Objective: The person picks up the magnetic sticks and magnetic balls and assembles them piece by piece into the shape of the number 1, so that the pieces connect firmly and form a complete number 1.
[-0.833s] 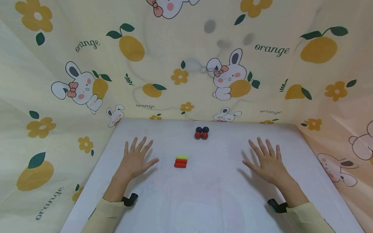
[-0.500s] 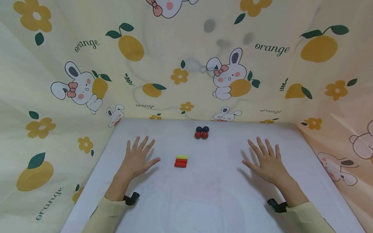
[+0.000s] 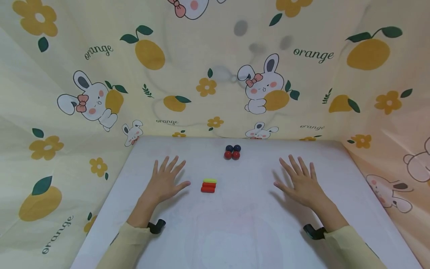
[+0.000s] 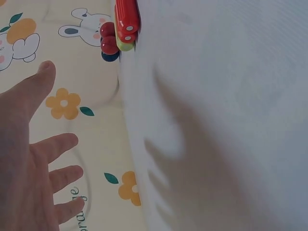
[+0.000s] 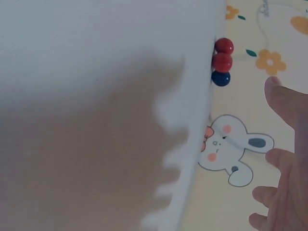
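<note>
The left hand hovers over the white desk, its fingers spread apart. Near it, to the right, a yellow-green stick lies behind two red sticks. Farther back and right, two dark blue balls sit behind two red balls. Rightmost, the right hand hovers over the desk, fingers likewise spread apart.

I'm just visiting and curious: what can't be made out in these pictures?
- Left wrist: one end of the nearer red stick, cut by the top edge.
- Right wrist: one blue ball, hidden behind the red balls.
- Head: rest of the sleeves, cut by the bottom edge.
</note>
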`<state>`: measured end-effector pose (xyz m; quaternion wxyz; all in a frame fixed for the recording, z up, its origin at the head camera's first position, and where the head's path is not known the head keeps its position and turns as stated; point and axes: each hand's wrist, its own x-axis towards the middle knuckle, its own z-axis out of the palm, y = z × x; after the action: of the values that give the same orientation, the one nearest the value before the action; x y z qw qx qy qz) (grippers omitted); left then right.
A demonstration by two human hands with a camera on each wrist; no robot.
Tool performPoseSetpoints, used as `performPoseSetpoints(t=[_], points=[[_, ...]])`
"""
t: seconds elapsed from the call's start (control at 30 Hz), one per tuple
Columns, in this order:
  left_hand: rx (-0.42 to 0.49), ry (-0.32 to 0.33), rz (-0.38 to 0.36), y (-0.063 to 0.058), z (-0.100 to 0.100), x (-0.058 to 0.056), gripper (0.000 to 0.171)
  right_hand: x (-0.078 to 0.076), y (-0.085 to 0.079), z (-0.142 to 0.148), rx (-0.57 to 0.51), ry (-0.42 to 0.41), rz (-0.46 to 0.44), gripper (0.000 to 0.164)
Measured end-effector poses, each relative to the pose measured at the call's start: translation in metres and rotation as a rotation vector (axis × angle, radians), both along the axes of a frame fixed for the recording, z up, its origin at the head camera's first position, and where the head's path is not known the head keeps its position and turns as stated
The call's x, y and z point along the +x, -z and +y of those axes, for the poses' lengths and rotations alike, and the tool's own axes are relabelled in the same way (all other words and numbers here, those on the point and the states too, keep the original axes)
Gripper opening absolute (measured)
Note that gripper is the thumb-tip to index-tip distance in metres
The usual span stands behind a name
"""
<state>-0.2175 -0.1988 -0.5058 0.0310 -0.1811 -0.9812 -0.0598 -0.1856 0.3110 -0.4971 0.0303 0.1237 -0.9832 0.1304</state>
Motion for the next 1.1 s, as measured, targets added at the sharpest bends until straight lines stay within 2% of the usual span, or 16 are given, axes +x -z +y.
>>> performPoseSetpoints(t=[0.3,0.63,0.87,1.1], points=[[0.028,0.052,-0.035,0.005,0.009,-0.008,0.084,-0.011,0.001,-0.008,-0.024,-0.030,-0.003,0.093],[0.054,0.081,-0.101,0.001,0.019,-0.015,0.080,-0.023,0.007,-0.018,-0.054,-0.043,-0.029,0.093],[0.084,0.110,-0.141,0.004,0.026,-0.023,0.078,-0.032,0.012,-0.029,-0.067,-0.061,-0.045,0.093],[0.135,0.203,-0.178,0.009,0.030,-0.034,0.072,-0.042,0.020,-0.037,-0.092,-0.075,-0.047,0.094]])
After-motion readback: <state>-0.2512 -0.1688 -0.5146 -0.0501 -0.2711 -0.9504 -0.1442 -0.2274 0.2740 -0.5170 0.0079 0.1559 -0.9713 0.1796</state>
